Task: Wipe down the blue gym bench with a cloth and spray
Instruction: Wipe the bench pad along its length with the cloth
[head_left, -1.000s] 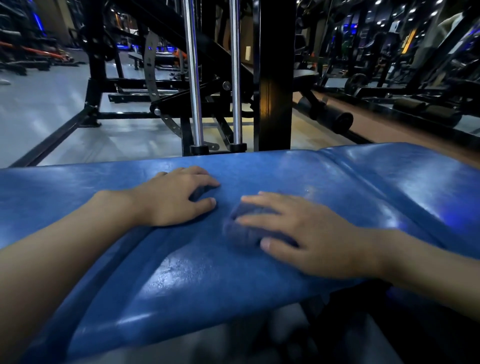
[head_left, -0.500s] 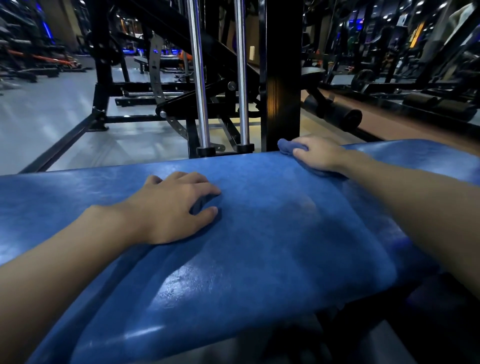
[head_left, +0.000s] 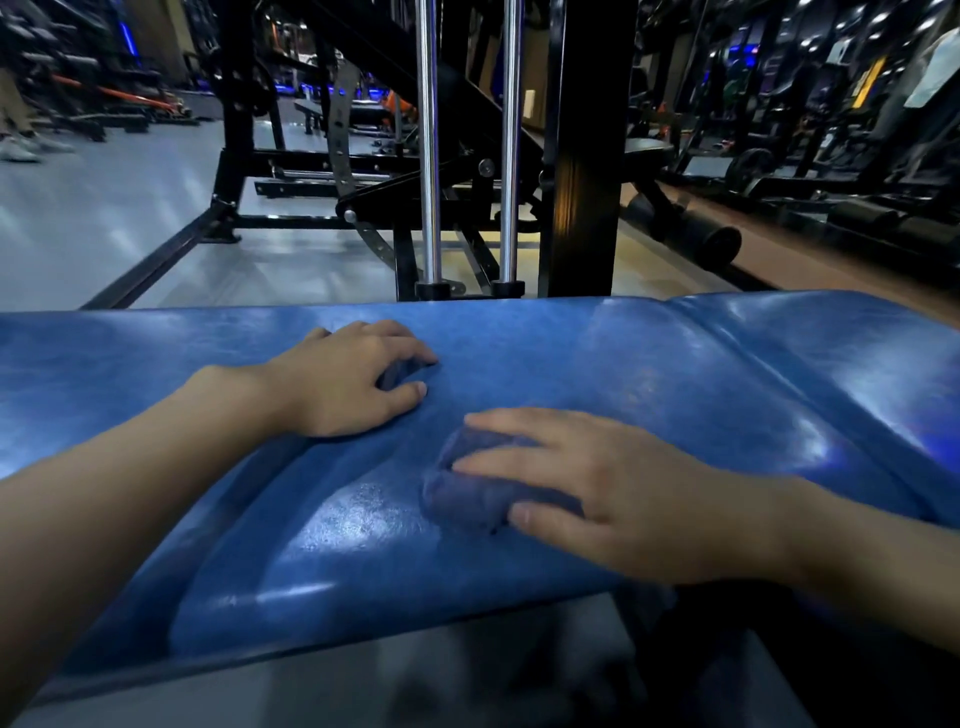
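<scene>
The blue padded gym bench (head_left: 649, 364) runs across the whole width of the view, its vinyl shiny with wet streaks. My right hand (head_left: 613, 493) lies flat on a bunched dark blue cloth (head_left: 467, 493) and presses it onto the pad near the front edge. My left hand (head_left: 348, 384) rests palm down on the bench to the left of the cloth, fingers loosely curled, holding nothing. No spray bottle is in view.
Right behind the bench stand a black machine upright (head_left: 587, 156) and two chrome guide rods (head_left: 428, 145). A black frame rail (head_left: 156, 260) crosses the grey floor at left. More gym machines fill the dark right background. A person's shoes (head_left: 21, 148) show far left.
Half a second ago my right hand held the cloth at the bench's far edge; it has swept back toward me to the near middle. My left hand has stayed in place.
</scene>
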